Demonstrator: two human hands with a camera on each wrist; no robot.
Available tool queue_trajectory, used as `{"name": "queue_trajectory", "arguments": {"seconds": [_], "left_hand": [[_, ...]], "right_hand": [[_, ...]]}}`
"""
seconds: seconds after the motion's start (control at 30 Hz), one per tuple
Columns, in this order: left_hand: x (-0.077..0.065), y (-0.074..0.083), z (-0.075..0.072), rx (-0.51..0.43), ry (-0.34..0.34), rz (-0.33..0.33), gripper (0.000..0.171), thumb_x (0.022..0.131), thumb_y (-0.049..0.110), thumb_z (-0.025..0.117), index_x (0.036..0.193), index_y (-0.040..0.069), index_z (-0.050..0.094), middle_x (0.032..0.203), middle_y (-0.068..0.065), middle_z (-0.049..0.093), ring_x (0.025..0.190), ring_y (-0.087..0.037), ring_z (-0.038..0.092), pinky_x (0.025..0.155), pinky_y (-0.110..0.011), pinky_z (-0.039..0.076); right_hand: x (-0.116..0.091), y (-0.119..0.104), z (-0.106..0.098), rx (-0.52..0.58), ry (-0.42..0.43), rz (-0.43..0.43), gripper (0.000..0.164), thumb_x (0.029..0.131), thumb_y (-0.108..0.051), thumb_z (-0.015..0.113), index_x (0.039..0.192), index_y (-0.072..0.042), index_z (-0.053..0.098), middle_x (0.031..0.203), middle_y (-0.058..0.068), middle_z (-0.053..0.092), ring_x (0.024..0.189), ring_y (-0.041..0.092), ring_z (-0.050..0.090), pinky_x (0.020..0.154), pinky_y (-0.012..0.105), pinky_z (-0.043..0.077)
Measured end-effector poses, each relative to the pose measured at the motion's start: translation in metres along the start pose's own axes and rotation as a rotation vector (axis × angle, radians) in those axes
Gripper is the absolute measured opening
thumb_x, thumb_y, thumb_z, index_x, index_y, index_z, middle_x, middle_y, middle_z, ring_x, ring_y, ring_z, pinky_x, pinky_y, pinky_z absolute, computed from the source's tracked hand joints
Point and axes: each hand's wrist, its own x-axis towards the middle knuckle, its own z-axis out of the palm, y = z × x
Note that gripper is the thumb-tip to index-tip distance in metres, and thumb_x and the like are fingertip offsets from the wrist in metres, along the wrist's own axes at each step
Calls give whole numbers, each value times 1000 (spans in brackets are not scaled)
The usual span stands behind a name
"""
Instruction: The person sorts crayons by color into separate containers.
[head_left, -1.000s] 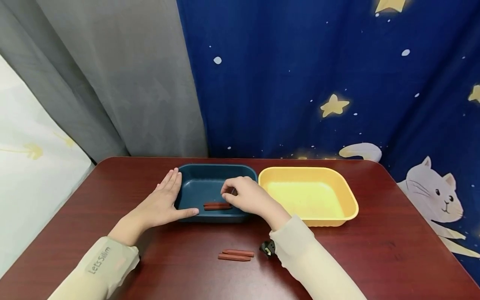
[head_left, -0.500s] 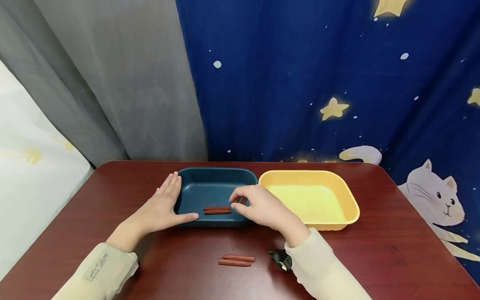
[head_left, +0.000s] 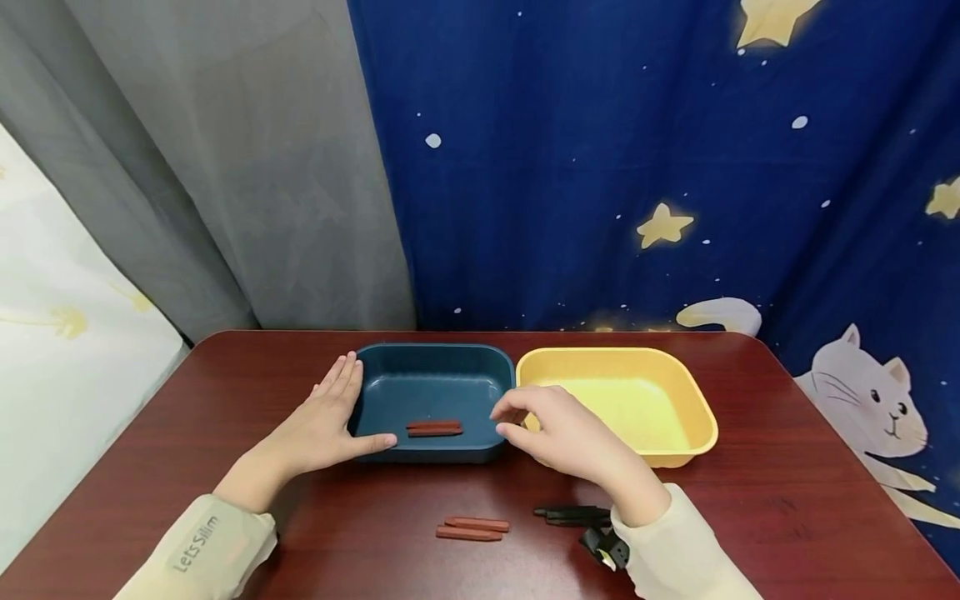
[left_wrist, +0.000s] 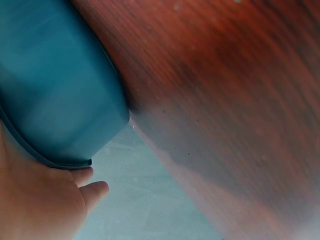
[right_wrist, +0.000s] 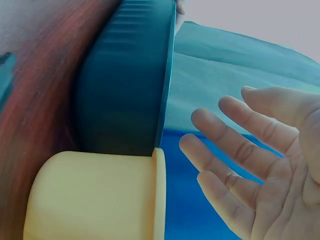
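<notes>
My left hand (head_left: 318, 421) rests against the left end of the dark blue bin (head_left: 433, 455), fingers straight along its outer side and thumb over the front rim. In the left wrist view, fingertips show at the rim of this bin (left_wrist: 75, 90). Two reddish-brown, pencil-shaped sticks (head_left: 433, 428) lie side by side on the bin's floor, near the front. Over the bin's front right corner hovers my right hand (head_left: 562, 429), partly in front of the yellow bin (head_left: 693, 417). The right wrist view shows this hand (right_wrist: 265, 165) with spread, loosely bent fingers and nothing in them.
Two more reddish-brown sticks (head_left: 472, 528) lie on the dark red table (head_left: 360, 533) in front of the blue bin. Several black sticks (head_left: 572, 516) lie to their right, beside a small black object (head_left: 604, 547) at the right cuff. Curtains (head_left: 525, 167) hang behind the table.
My right hand has moved right and toward me, from inside the blue bin to its right corner. The black sticks have come into view. My left hand stays at the bin.
</notes>
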Motion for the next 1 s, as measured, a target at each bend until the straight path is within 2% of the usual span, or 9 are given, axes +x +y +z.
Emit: {"name": "queue_trajectory", "arguments": {"seconds": [0.23,0.4,0.67,0.9,1.0], "left_hand": [[3,-2,-5,10,8,4,125,79,75,63,155,-9,11,166,-25,5,153,-44,5,119,-64,17],[5,-4,-3,16,15,5,126,79,76,63,156,-8,10,166,-25,5,154,-43,5,120,-64,17],[4,-4,-1,5,12,-1,126,78,76,63,156,-7,10,166,-24,4,154,-42,5,120,-62,16],[3,-3,0,-1,3,-5,126,79,76,62,156,-8,9,166,-24,4,154,-42,4,121,-62,16],[2,-3,1,-9,-5,-7,126,78,76,62,156,-8,9,166,-24,4,154,-42,3,121,-62,16]], "right_hand": [[-10,0,3,4,-7,-38,10,96,-21,66,102,-18,73,94,-12,70,90,4,63,88,34,55],[-15,-3,8,-6,-34,-55,10,94,-19,67,102,-17,74,90,-11,69,85,2,61,81,28,54],[-18,-7,22,-55,-149,-96,13,94,-17,67,105,-13,74,102,-3,73,87,6,62,79,24,51],[-17,-7,36,-71,-238,-98,14,92,-14,68,105,-16,74,100,-6,72,87,1,62,81,21,52],[-16,-8,41,-69,-279,-76,12,92,-15,69,102,-17,74,94,-9,69,83,1,60,77,18,51]]}}
